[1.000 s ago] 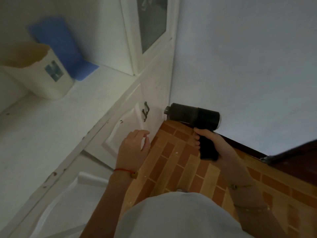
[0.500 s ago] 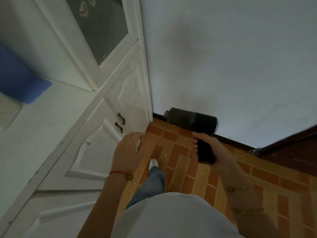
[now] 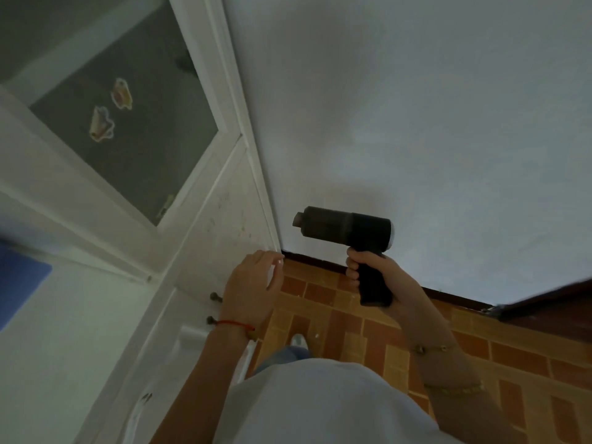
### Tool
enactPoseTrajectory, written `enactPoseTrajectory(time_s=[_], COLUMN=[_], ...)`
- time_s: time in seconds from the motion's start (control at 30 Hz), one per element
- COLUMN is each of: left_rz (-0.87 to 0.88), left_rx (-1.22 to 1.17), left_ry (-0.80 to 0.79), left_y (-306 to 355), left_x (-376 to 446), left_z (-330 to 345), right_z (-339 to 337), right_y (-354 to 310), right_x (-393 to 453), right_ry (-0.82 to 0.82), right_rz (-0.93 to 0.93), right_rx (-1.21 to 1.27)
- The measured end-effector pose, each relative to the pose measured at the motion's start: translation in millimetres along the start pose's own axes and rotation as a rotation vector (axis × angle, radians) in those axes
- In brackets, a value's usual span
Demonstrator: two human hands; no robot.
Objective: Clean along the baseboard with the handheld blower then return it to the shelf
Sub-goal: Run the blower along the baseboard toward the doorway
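Head view: the right hand (image 3: pixel 374 277) grips the black handheld blower (image 3: pixel 344 230) by its pistol handle, fingers curled round the grip, with the barrel level and the nozzle pointing left toward the corner where the white cabinet (image 3: pixel 221 219) meets the white wall (image 3: pixel 416 107). The blower sits in the air in front of the wall, above the dark baseboard (image 3: pixel 314 261) that runs along the foot of the wall over the brick-pattern floor (image 3: pixel 352 331). The left hand (image 3: pixel 253 286) hangs free near the cabinet's edge, fingers loosely curled and holding nothing; a red string bracelet (image 3: pixel 234 323) circles its wrist. Two small knobs (image 3: pixel 215 297) show on the lower cabinet door.

To do this step well, I judge the nozzle should tip downward, close to the baseboard's top edge, then travel steadily along it from the cabinet corner toward the dark door frame (image 3: pixel 544 302) on the right. Keeping the wrist firm should keep the airflow on the seam. The shelf cannot be identified with certainty here.
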State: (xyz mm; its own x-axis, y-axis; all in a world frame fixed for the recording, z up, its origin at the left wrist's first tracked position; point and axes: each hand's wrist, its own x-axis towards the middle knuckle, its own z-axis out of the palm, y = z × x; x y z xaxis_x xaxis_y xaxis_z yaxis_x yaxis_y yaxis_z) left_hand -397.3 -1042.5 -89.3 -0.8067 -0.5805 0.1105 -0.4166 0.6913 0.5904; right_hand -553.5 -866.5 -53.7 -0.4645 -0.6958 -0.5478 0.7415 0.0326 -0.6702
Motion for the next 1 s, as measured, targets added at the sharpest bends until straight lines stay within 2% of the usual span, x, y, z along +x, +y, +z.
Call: enactPoseTrajectory(time_s=[0.37,0.57,0.77,0.87,1.0], left_rz=[0.065,0.033,-0.023,-0.098,-0.11], left_rx=[0.008,-0.007,-0.023,0.022,0.071], left_ry=[-0.016,0.027,0.048,0.001,-0.028], left_y=[-7,3,7,-2,-38], left_x=[70,75,67,68,70], left_z=[3,20,52,70,99], right_z=[7,-11,-34,-45,-60], right_y=[-36,-52,-56,-48,-29], right_x=[51,61,72,88,119], right_ry=[-0.018,-0.005,-0.002,0.071,0.239], right_rz=[0.016,0.011,0.092,0.149,0.143], right_rx=[0.057,-0.04,-0.041,-0.042,-0.209])
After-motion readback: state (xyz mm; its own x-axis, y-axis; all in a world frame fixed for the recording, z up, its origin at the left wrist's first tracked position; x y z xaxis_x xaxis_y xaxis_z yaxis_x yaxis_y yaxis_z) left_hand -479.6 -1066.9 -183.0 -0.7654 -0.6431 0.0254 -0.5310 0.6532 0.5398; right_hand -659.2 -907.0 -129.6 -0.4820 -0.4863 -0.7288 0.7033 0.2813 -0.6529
